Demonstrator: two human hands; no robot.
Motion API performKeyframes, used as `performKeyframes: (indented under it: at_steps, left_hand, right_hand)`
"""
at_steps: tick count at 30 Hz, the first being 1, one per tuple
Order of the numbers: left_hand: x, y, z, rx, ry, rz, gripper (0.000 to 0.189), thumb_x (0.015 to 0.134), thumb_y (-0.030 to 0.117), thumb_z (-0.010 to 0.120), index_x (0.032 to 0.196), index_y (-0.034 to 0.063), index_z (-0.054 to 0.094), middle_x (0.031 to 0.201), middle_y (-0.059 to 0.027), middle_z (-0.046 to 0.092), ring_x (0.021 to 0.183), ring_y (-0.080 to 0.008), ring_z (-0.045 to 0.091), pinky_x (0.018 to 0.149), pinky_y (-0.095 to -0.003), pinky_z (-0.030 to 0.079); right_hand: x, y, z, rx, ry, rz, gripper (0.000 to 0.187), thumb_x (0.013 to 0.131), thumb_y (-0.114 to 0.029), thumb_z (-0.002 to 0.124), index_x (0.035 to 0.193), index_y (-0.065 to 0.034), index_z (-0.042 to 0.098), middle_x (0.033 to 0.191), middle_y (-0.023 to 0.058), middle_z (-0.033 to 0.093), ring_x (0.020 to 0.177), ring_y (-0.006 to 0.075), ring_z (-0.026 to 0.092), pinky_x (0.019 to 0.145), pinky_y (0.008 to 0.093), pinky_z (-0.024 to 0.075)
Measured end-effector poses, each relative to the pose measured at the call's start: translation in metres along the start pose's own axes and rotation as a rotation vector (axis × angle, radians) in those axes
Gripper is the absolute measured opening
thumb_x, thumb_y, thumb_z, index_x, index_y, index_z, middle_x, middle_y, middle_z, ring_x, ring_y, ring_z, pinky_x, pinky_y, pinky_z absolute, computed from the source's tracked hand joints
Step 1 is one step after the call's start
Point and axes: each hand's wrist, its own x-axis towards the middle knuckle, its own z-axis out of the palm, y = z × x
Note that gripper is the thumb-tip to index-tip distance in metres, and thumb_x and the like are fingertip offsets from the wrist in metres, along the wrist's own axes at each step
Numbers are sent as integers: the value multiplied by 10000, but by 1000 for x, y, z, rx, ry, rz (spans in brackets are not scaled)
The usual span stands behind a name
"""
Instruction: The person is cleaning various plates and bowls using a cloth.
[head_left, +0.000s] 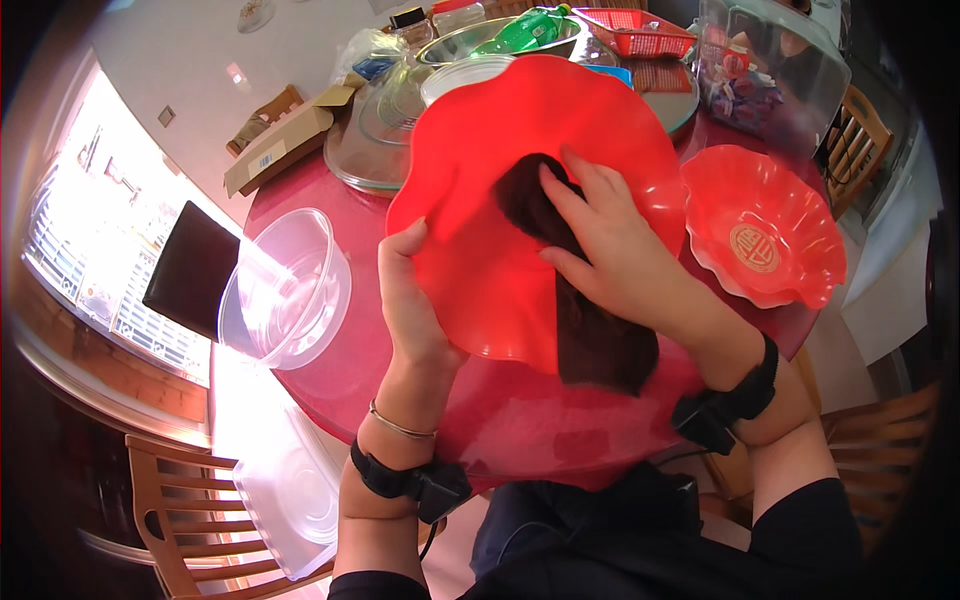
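Note:
A red plastic plate with a wavy rim (480, 165) is held up and tilted over the round red table (510, 442). My left hand (409, 300) grips its left edge, thumb on the face and the other fingers hidden behind. Against the plate's face my right hand (600, 225) presses a dark brown cloth (604, 345), whose loose end hangs past the lower rim. To the right lies a second wavy red plate (795, 214) with a gold emblem in its middle.
A clear plastic tub (292, 292) stands at the table's left edge. Behind are a glass turntable (360, 161), a steel basin (450, 52) holding a green bottle (525, 31), a red basket (637, 34) and a large clear container (765, 75). A chair (195, 517) holds a translucent lid (292, 487).

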Motion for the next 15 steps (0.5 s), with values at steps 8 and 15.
performKeyframes:
  at_steps: [8,15]
  left_hand:
    - [-1,1,-10,-229,-240,-99,401,851,263,420,1140,-4,497,1112,-115,574,995,-251,566,890,-374,445]
    - [1,17,-17,-11,93,342,385,875,269,408,1144,5,486,1153,-90,541,1058,-226,520,929,-341,400]
  right_hand:
    - [6,-15,-5,308,-157,-255,366,647,12,580,1013,5,608,1099,152,487,1045,315,489,895,358,425]
    - [10,-5,-20,29,-357,-104,281,618,-48,574,892,-42,633,930,81,568,948,276,524,804,363,447]
